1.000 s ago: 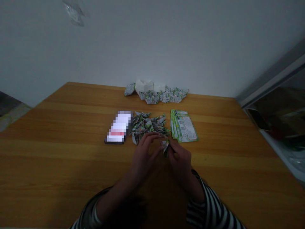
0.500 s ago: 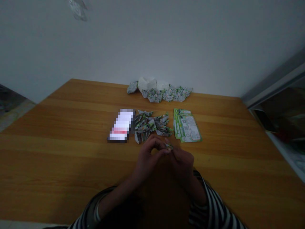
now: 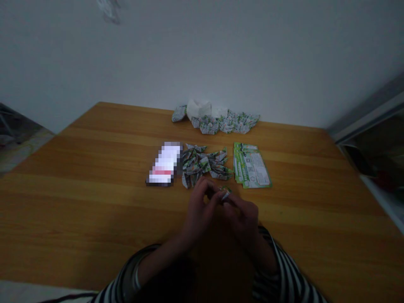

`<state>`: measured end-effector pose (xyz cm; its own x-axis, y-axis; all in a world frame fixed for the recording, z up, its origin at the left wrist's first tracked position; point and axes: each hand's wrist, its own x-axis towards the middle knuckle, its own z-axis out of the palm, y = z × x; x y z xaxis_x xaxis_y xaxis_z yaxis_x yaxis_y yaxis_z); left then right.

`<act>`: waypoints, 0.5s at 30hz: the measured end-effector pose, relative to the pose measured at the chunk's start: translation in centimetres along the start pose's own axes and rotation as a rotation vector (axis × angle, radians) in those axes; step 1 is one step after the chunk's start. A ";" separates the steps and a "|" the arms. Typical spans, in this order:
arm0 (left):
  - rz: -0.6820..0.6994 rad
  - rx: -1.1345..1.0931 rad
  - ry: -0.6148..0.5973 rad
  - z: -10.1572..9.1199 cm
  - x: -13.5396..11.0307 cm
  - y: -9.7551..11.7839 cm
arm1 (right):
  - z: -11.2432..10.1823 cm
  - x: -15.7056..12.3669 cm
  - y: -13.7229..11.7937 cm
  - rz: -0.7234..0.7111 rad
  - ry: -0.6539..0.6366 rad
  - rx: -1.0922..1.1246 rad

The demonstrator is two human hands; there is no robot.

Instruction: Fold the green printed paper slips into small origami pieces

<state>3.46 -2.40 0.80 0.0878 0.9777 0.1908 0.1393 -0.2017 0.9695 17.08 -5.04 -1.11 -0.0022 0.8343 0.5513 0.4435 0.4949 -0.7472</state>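
Between my fingertips is a small folded piece of printed paper (image 3: 225, 195), green and white, mostly hidden by the fingers. My left hand (image 3: 202, 206) pinches it from the left, thumb and forefinger bent round. From the right, my right hand (image 3: 243, 214) grips the same piece with its fingers curled. Just beyond the hands lies a loose heap of folded paper pieces (image 3: 205, 163), pointed and printed in the same green and white. Right of that heap rests a fanned stack of flat green-and-white printed sheets (image 3: 254, 168).
Left of the heap lies a phone (image 3: 166, 164) with a lit, blurred screen. Against the wall stand a row of joined folded-paper shapes (image 3: 221, 123) and white crumpled tissue (image 3: 198, 108). The wooden table (image 3: 78, 189) ends at the wall; a framed shelf opening (image 3: 372, 139) is at right.
The view has shifted slightly, so the table things appear a little further right. My fingers have moved on the folded paper, and more of its white side shows.
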 end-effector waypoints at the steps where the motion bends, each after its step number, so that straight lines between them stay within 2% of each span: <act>1: 0.018 0.024 0.003 0.1 0.0 0.1 | 0.0 0.0 -0.1 0.024 0.017 0.016; 6: 0.078 0.116 0.034 0.3 0.2 -0.1 | 0.2 0.1 -0.1 0.211 0.072 -0.027; 9: 0.097 0.176 0.120 -0.4 0.8 -0.1 | 0.0 0.2 0.2 0.250 -0.017 -0.047; 11: 0.097 0.125 0.010 -0.9 1.3 -0.1 | -0.1 0.2 0.3 0.249 -0.113 -0.052; 13: 0.000 0.008 -0.132 -1.1 1.4 0.0 | 0.0 0.2 0.2 0.266 -0.174 -0.024; 15: -0.130 -0.093 -0.132 -1.1 1.3 0.0 | 0.3 0.2 -0.1 0.326 -0.174 0.053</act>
<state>2.52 -1.05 1.18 0.2045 0.9777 0.0476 0.0663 -0.0624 0.9959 16.80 -4.86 -0.99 -0.0234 0.9767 0.2133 0.3988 0.2048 -0.8939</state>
